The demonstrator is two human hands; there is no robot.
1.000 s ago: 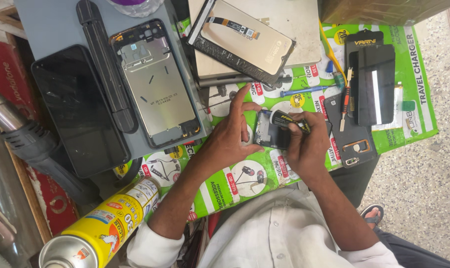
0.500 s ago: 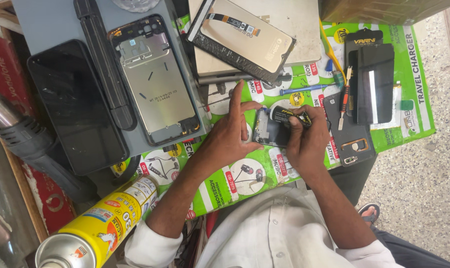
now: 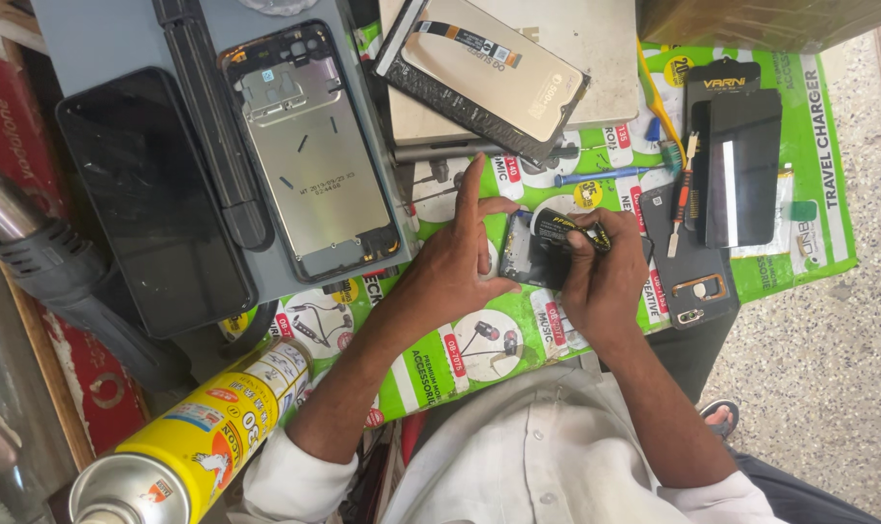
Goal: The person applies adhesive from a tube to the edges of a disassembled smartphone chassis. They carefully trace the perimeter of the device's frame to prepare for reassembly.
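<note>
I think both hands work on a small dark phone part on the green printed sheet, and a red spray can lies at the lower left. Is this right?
Not quite. The spray can at the lower left is yellow, not red, as the head view shows. The rest holds: the left hand and the right hand both work on the small dark phone part over the green printed sheet.

You had even, bright, diffuse light across the bench, with no single strong source visible. Shadows were soft and short; the deepest fell at the left edge beside the heat gun [image 3: 66,281]. You saw a narrow white glare stripe on the dark glass panel [image 3: 741,165] and a dull sheen on the metal phone frame [image 3: 314,155]. Focus held sharp at the centre. The yellow spray can [image 3: 183,442] appeared slightly soft and stretched toward the lower left corner.
</note>
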